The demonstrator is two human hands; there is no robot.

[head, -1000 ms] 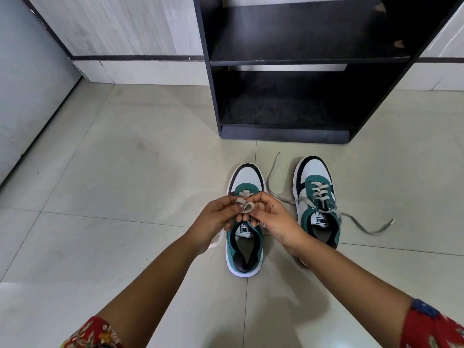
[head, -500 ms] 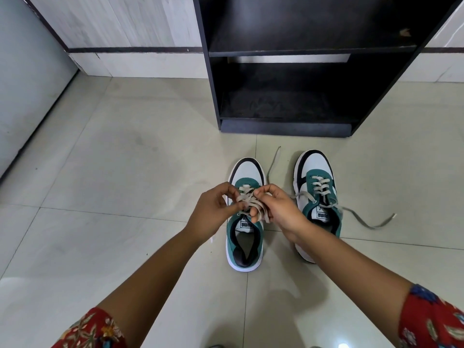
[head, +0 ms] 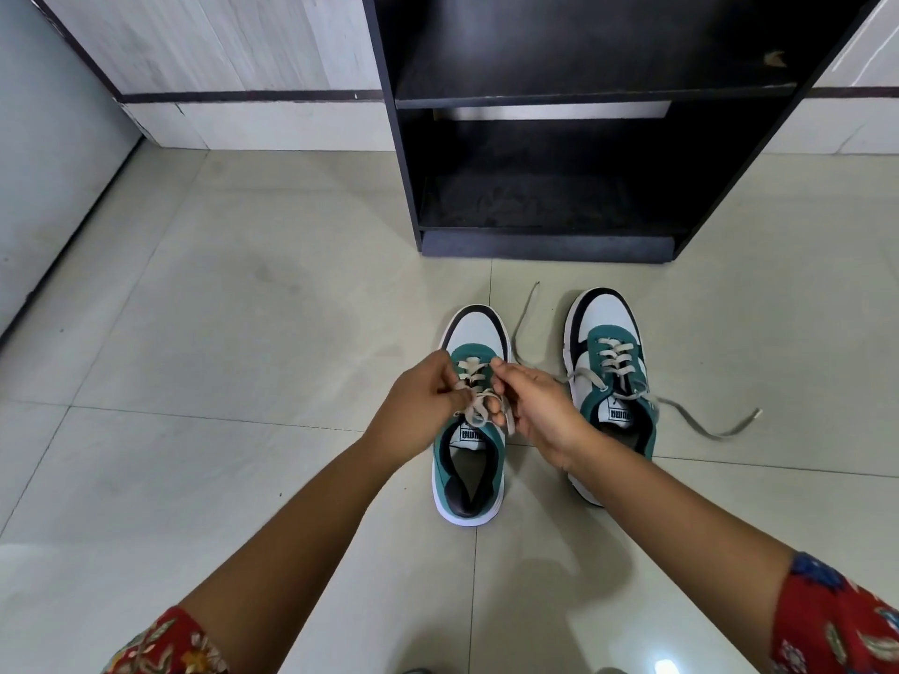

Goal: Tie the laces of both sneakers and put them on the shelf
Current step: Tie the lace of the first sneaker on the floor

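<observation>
Two green, white and black sneakers stand side by side on the tiled floor, toes toward the shelf. Over the left sneaker [head: 471, 459], my left hand [head: 419, 410] and my right hand [head: 540, 411] each pinch its beige laces [head: 479, 410], which form loops between my fingers above the tongue. The right sneaker [head: 610, 362] stands untouched; its loose lace ends [head: 700, 425] trail across the floor to both sides. The black shelf unit [head: 545, 245] stands just beyond the shoes, with two open, dark levels.
A pale wall panel [head: 58, 153] runs along the left. White wall boards with a dark strip [head: 243, 95] lie behind the shelf. Glossy tiles [head: 219, 357] stretch to the left of the shoes.
My hands have drawn slightly apart over the left sneaker, pulling the lace loops out between them. The view has tilted down a little; the right sneaker has not moved.
</observation>
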